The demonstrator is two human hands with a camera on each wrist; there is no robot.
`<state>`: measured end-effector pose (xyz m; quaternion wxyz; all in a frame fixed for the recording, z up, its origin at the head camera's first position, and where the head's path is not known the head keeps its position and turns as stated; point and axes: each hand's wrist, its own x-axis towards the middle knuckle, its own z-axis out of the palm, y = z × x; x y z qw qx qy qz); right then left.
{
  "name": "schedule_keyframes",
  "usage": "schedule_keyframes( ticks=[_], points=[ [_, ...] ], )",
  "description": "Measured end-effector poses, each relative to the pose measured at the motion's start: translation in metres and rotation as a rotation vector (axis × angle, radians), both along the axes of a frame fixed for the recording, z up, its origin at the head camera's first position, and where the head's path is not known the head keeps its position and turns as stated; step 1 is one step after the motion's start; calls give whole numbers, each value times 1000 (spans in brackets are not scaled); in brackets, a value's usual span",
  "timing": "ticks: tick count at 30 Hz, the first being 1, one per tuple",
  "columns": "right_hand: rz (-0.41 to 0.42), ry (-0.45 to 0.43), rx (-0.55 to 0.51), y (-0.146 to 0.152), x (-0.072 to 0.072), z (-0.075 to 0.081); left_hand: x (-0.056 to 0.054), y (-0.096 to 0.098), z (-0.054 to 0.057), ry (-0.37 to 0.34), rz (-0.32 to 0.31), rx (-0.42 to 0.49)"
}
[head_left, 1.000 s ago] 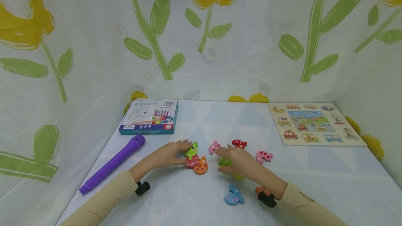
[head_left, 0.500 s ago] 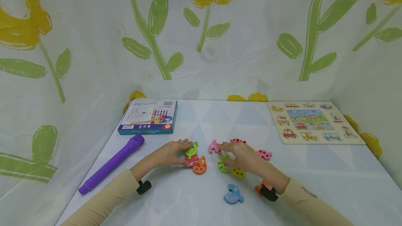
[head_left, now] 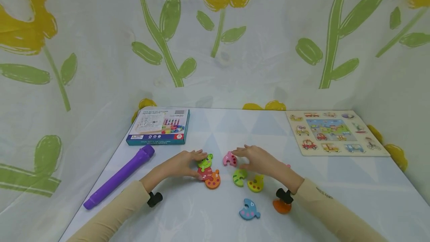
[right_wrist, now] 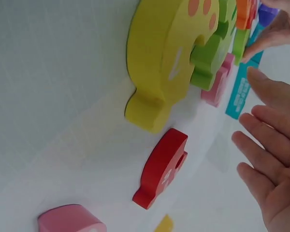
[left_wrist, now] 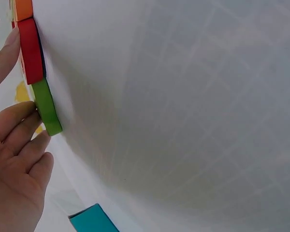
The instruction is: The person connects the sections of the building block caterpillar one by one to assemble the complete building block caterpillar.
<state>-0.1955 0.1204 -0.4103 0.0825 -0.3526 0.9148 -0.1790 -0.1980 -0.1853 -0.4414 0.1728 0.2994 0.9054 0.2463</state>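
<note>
My left hand [head_left: 183,164] rests against the linked caterpillar puzzle pieces, fingers at the green head piece [head_left: 204,163] and thumb at the red piece [head_left: 203,174] marked 2. An orange piece [head_left: 212,180] marked 3 joins the red one. My right hand [head_left: 260,161] hovers with fingers relaxed, fingertips right by a pink piece [head_left: 230,159]; its palm holds nothing in the right wrist view. Below it lie a striped green piece [head_left: 239,178] and a spotted yellow piece [head_left: 256,184]. A red piece [right_wrist: 159,169] shows in the right wrist view, hidden behind the hand in the head view.
Nearer me lie a blue piece [head_left: 249,210] marked 6 and an orange piece [head_left: 282,207] under the right wrist. A purple stick [head_left: 119,177] and a boxed set [head_left: 158,126] are at left. A wooden vehicle puzzle board [head_left: 336,133] lies at the back right.
My right hand has lifted back from the striped green piece, uncovering it and the yellow one, and now covers the red piece behind. The left hand stays at the caterpillar.
</note>
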Motion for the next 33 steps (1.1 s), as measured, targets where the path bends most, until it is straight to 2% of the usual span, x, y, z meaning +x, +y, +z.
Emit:
schedule_keyframes(
  ticks=[9, 16, 26, 33],
  points=[
    [49, -73, 31, -7, -14, -2, -3, -2, -1, -8, -24, 7],
    [47, -133, 82, -11, -26, -6, -5, -2, -1, -8, -27, 4],
    [81, -118, 155, -14, -43, -17, -5, -2, -2, -14, -23, 10],
    [53, -142, 179, -18, -47, -20, -4, -2, -2, -15, -24, 8]
  ],
)
